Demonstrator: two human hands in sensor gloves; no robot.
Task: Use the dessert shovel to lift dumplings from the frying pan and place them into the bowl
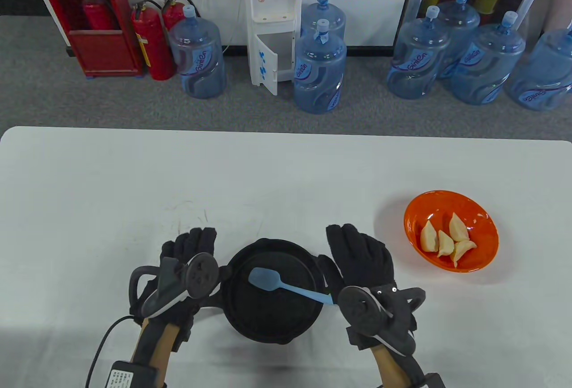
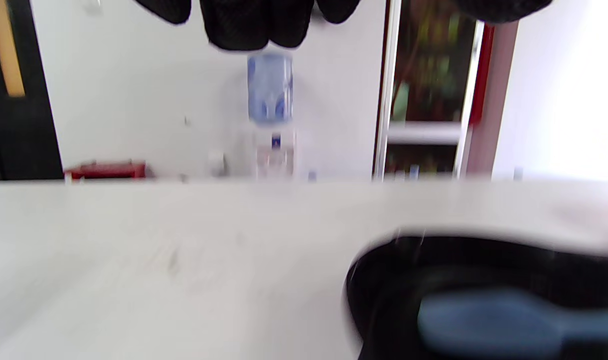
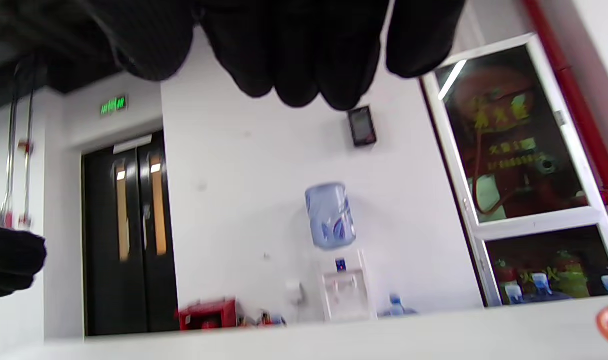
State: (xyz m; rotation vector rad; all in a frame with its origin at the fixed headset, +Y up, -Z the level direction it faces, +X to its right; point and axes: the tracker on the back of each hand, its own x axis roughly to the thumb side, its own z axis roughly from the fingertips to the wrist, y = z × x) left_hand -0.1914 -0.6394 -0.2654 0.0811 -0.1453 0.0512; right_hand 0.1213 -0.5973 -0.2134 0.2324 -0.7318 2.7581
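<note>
Dumplings (image 1: 443, 239) were seen lying in the orange bowl (image 1: 485, 220) from the table view, soft and best lifted from beneath; the frying pan (image 1: 272, 312) held only the dessert shovel (image 1: 277, 281). Both the left hand (image 1: 190, 267) and the right hand (image 1: 362, 258) were spread, gripping nothing. In the left wrist view, the pan's rim and the shovel were blurred. In the right wrist view, only loose fingertips (image 3: 293, 75) were shown.

A white table (image 1: 134, 173) stretches ahead of the hands. Beyond it, straight ahead, stands a water dispenser (image 1: 272, 22) among blue water jugs (image 1: 319, 71); far left ahead are red fire extinguishers (image 1: 152, 44) and a red cabinet (image 1: 89, 26).
</note>
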